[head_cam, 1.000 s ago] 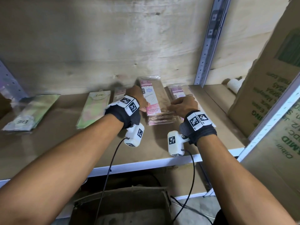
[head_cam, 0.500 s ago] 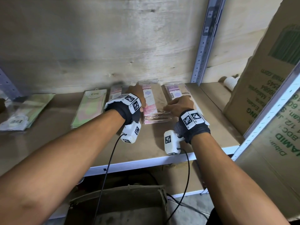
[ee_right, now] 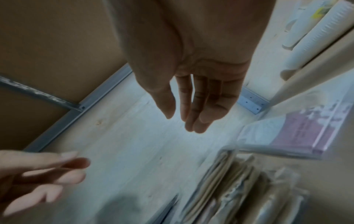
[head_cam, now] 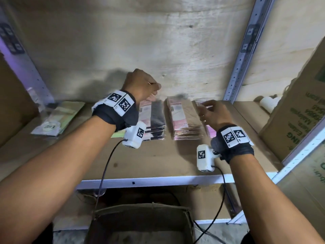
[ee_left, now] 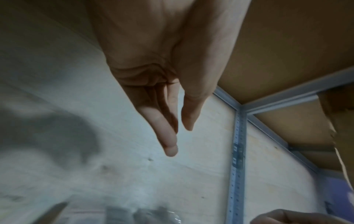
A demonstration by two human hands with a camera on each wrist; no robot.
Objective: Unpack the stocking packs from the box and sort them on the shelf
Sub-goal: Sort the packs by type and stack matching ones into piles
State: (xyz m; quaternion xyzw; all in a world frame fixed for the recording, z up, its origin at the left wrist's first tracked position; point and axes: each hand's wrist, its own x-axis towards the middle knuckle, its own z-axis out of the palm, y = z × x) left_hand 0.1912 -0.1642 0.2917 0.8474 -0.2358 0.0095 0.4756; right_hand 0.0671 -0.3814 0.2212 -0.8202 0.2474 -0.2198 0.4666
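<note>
Three piles of stocking packs lie side by side at the back of the shelf (head_cam: 158,159): a dark stack (head_cam: 157,118), a beige stack (head_cam: 184,118) (ee_right: 229,189) and a purple pack (head_cam: 211,133) (ee_right: 298,130). My left hand (head_cam: 146,83) (ee_left: 180,139) hovers in the air above the dark stack, fingers relaxed, holding nothing. My right hand (head_cam: 209,111) (ee_right: 182,122) hangs empty over the purple pack, just right of the beige stack, fingers loose. Green packs (head_cam: 58,118) lie at the shelf's left. The brown box (head_cam: 140,213) stands open on the floor below the shelf.
A metal upright (head_cam: 241,55) rises behind the purple pack. A big printed carton (head_cam: 299,111) leans at the right, with a white object (head_cam: 267,103) beside it. Cables run from both wrist cameras down over the shelf's front edge (head_cam: 158,180).
Both hands have let go of the beige stack. The left hand rose up and to the left; the right hand moved right, over the purple pack.
</note>
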